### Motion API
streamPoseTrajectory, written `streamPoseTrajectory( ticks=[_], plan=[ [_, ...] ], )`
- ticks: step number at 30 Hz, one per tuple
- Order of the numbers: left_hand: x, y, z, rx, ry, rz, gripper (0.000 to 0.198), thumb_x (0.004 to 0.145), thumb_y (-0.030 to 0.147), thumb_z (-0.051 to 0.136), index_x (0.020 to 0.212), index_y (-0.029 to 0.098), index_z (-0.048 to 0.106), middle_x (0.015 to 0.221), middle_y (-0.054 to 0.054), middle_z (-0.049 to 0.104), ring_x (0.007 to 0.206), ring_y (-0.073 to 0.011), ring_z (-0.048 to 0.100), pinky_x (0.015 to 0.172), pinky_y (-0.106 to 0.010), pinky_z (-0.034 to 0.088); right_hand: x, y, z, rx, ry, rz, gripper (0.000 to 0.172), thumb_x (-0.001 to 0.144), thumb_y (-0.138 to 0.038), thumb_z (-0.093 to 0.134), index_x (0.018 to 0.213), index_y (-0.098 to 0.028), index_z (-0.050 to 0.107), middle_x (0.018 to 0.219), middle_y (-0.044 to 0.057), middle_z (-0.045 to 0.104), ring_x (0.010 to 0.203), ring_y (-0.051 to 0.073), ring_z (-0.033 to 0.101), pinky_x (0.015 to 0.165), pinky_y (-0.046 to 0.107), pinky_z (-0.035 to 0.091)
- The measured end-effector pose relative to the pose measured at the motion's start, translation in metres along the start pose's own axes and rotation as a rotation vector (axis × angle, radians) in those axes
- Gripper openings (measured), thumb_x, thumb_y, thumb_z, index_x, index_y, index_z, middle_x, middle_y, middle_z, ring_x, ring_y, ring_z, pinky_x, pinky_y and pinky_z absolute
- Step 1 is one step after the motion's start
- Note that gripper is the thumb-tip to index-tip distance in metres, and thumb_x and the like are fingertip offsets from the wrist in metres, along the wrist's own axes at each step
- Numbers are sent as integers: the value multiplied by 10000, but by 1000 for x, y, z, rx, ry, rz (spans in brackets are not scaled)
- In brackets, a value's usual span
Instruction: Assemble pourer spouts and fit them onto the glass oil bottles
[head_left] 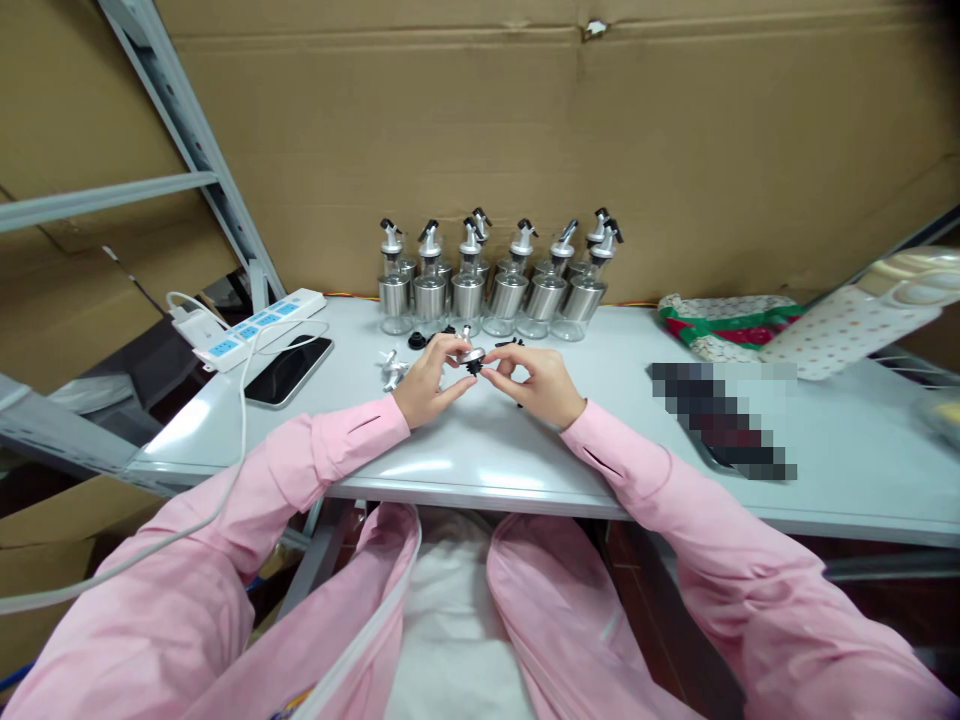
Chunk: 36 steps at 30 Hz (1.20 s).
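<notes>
My left hand [429, 382] and my right hand [538, 384] meet over the middle of the grey table [480, 455]. Between their fingertips they pinch a small silver pourer cap with a black underside [472, 358]. Both wrists rest on the tabletop in pink sleeves. Just behind the hands stands a row of several glass bottles with steel bands and spout tops [495, 280]. Loose silver spout parts [391, 368] lie to the left of my left hand. Small black pieces [418, 340] lie near the bottles.
A black phone [289, 369] lies at the left beside a white power strip [251, 328] with a cable running off the table's front. A patterned cloth bundle [724, 325] and a dotted pouch [847, 325] sit at the right. A cardboard wall rises behind.
</notes>
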<state>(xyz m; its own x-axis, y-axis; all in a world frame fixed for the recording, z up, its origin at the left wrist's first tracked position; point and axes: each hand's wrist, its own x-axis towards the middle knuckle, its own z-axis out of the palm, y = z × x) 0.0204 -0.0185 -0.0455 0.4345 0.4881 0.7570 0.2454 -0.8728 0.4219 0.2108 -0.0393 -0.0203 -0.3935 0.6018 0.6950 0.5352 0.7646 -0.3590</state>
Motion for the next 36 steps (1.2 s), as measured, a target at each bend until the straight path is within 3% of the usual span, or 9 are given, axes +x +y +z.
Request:
streamPoseTrajectory(
  ticks=[9, 15, 24, 36],
  plan=[
    [1, 6, -5, 85, -71, -34, 334, 885, 348, 454, 1176, 184, 441, 1022, -77, 566, 846, -147, 557, 787, -308, 463, -1, -2, -1, 51, -18, -11, 55, 792, -235, 543, 809, -192, 513, 580, -31, 531, 523, 97, 502, 569, 230, 440],
    [1, 9, -7, 61, -140, 10, 374, 894, 279, 395, 1250, 167, 418, 1045, -92, 574, 881, -159, 554, 810, -314, 458, -1, 1, 1, 192, -57, 40, 334, 765, -224, 569, 1070, -196, 437, 795, 12, 566, 654, 110, 546, 598, 239, 472],
    [-1, 8, -6, 17, -126, -35, 296, 836, 201, 430, 1125, 165, 482, 1016, -75, 614, 879, -148, 594, 812, -303, 478, 1, -5, -3, 190, -127, 48, 198, 756, -216, 555, 944, -189, 499, 658, -21, 568, 582, 99, 535, 607, 237, 478],
    [0, 9, -5, 10, -106, -33, 301, 800, 208, 470, 1098, 166, 458, 962, -59, 605, 845, -145, 590, 792, -299, 484, 0, -2, 0, 200, -125, 0, 300, 724, -198, 542, 1021, -169, 575, 701, 0, 612, 602, 116, 579, 623, 256, 499]
  ],
)
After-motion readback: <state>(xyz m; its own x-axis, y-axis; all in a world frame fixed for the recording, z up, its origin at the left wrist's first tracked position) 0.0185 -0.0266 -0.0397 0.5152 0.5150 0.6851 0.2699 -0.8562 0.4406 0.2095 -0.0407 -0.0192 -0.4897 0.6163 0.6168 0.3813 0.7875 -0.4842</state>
